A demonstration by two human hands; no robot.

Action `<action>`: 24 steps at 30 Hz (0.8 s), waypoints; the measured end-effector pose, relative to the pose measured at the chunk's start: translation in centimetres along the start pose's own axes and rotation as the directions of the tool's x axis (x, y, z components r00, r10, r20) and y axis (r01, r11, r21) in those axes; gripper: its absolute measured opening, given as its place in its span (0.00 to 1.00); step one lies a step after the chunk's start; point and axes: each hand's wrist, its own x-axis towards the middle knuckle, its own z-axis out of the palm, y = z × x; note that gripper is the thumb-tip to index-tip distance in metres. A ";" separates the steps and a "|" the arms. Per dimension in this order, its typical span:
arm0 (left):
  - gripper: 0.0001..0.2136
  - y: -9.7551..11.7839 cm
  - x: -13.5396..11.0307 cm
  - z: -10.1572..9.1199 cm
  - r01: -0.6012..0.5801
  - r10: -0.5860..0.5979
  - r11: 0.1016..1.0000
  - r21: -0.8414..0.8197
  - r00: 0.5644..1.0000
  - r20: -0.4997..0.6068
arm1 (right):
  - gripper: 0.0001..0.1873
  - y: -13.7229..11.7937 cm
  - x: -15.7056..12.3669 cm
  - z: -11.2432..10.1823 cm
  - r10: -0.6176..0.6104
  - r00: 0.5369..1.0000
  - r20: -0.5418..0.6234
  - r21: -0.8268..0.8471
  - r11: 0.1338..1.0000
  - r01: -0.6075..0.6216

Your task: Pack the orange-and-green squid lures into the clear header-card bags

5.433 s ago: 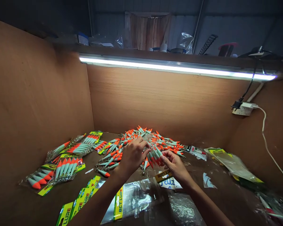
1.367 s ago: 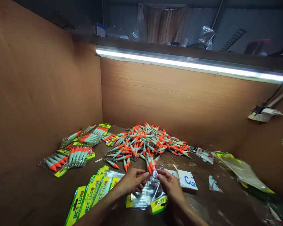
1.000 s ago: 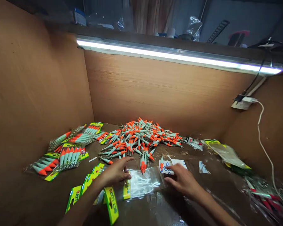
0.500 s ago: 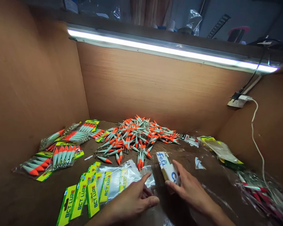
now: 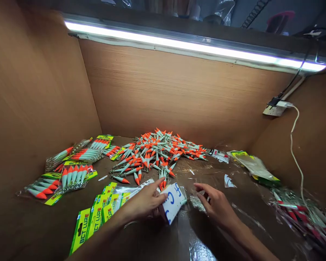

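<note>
My left hand (image 5: 143,201) grips a white card with blue handwriting (image 5: 172,201), tilted up off the table. My right hand (image 5: 216,205) hovers just right of the card with its fingers spread and nothing in it. Under and left of my left hand lies a fan of empty clear bags with yellow-green "BCT LURE" headers (image 5: 95,219). Beyond both hands sits a heap of orange-and-pale-green lures with hooks (image 5: 157,154).
Filled lure packs (image 5: 70,170) lie at the left by the brown side wall. Loose plastic bags (image 5: 254,166) and more packed lures (image 5: 304,217) lie at the right. A lit tube (image 5: 192,47) runs along the back wall; a white cable hangs from a socket (image 5: 277,107).
The white card passed from my right hand to my left hand and moved left. My right hand let go and spread its fingers. The view tipped further down.
</note>
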 end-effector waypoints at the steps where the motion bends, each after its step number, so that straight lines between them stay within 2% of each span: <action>1: 0.34 0.4 0.0 -1.0 -0.016 0.015 0.997 0.078 1.000 0.005 | 0.16 0.0 0.1 -0.2 -0.034 0.999 0.027 -0.018 0.999 0.035; 4: 0.27 0.4 -0.2 -2.9 -0.058 0.066 0.940 0.335 0.998 -0.014 | 0.18 -1.1 0.2 -0.4 -0.189 0.966 0.177 -0.051 0.978 0.201; 6: 0.25 -0.5 -0.3 -3.1 -0.073 0.137 0.868 0.491 0.986 -0.095 | 0.18 -2.2 0.1 0.3 -0.259 0.925 0.277 -0.051 0.958 0.283; 8: 0.29 -1.7 -0.5 -2.5 -0.036 0.186 0.794 0.606 0.965 -0.186 | 0.14 -3.2 0.1 1.4 -0.244 0.919 0.309 -0.064 0.959 0.276; 11: 0.42 -3.3 -0.7 -0.8 0.010 0.223 0.701 0.713 0.947 -0.233 | 0.11 -3.8 0.5 3.5 -0.092 0.965 0.246 -0.154 0.979 0.132; 14: 0.48 -3.8 -0.7 0.3 -0.018 0.274 0.645 0.764 0.939 -0.209 | 0.10 -3.2 1.2 4.2 0.009 0.967 0.254 -0.227 0.973 0.050; 16: 0.46 -3.6 -0.7 0.4 -0.059 0.305 0.631 0.774 0.936 -0.177 | 0.15 -2.6 1.7 3.6 -0.035 0.937 0.347 -0.189 0.976 0.107; 18: 0.42 -3.2 -0.8 0.0 -0.110 0.330 0.632 0.767 0.934 -0.139 | 0.18 -2.0 1.9 2.5 -0.132 0.889 0.438 -0.112 0.973 0.200; 20: 0.39 -3.1 -1.0 -0.5 -0.154 0.344 0.645 0.748 0.933 -0.104 | 0.15 -1.5 1.9 1.2 -0.193 0.855 0.482 -0.073 0.963 0.258; 22: 0.38 -3.1 -1.1 -1.0 -0.185 0.351 0.664 0.724 0.933 -0.083 | 0.10 -1.0 1.7 0.3 -0.195 0.846 0.497 -0.080 0.960 0.269; 24: 0.39 -3.4 -1.2 -1.2 -0.206 0.355 0.674 0.709 0.933 -0.066 | 0.07 -0.5 1.6 -0.3 -0.175 0.861 0.478 -0.093 0.964 0.248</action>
